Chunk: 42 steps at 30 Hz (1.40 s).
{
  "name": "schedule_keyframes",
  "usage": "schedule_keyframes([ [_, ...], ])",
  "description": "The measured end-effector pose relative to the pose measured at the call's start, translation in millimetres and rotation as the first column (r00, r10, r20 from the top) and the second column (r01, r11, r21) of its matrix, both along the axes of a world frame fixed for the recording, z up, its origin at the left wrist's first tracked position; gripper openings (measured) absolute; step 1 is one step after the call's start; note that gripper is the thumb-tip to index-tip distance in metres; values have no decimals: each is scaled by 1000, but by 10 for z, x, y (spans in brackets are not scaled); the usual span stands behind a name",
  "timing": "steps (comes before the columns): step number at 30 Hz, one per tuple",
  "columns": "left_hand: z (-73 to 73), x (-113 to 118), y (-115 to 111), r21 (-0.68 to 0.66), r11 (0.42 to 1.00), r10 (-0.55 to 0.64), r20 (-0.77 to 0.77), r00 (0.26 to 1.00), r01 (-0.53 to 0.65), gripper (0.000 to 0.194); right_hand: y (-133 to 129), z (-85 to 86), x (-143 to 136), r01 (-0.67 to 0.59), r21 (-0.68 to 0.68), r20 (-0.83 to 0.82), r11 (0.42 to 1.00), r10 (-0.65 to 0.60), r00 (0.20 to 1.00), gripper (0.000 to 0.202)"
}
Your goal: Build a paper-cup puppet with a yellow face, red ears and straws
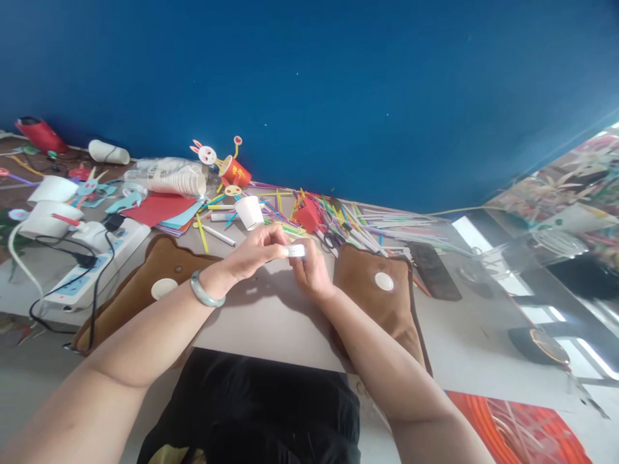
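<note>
Just above the table, my left hand (256, 252) and my right hand (312, 269) meet, fingertips pinched. Between them sits a small white strip (296, 251), perhaps paper or tape; its exact kind I cannot make out. Both hands appear closed on it, the right fingers curled around its far end. A pale bangle (207, 290) circles my left wrist. Right behind the left fingers stands a white paper cup (249, 212). Scissors (331, 241) lie just beyond my right hand.
Brown cushions (382, 303) lie beside both forearms. Behind are coloured sticks (370, 240), coloured paper (157, 209), stacked cups (178, 182) and a red cup with a rabbit face (235, 171). A power strip (91, 267) with cables is left, a dark phone (434, 270) right.
</note>
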State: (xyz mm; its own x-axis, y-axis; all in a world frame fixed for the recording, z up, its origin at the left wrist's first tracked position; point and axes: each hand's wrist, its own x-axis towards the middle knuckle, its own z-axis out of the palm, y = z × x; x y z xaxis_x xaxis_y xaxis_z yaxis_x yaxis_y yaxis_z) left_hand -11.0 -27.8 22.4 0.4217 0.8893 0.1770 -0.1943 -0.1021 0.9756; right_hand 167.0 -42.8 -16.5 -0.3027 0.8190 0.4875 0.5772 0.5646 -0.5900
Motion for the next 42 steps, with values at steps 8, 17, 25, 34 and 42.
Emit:
schedule_keyframes([
  [8,-8,-13,-9,24,1000,-9,-48,999,10,14,-3,3,-6,14,51,28,999,-16,999,25],
  [17,37,-25,-33,89,996,16,-138,990,-3,22,13,-30,13,20,166,140,986,-44,989,25],
  [25,-6,-40,-5,56,998,-20,-91,996,25,14,4,-28,14,20,181,135,983,-45,990,19],
  [34,30,-30,-35,27,999,-25,-88,996,28,14,4,-23,22,20,126,78,992,-30,996,19],
  [42,16,-43,-12,19,999,-33,-123,992,35,16,1,-41,33,24,125,95,992,-36,995,23],
])
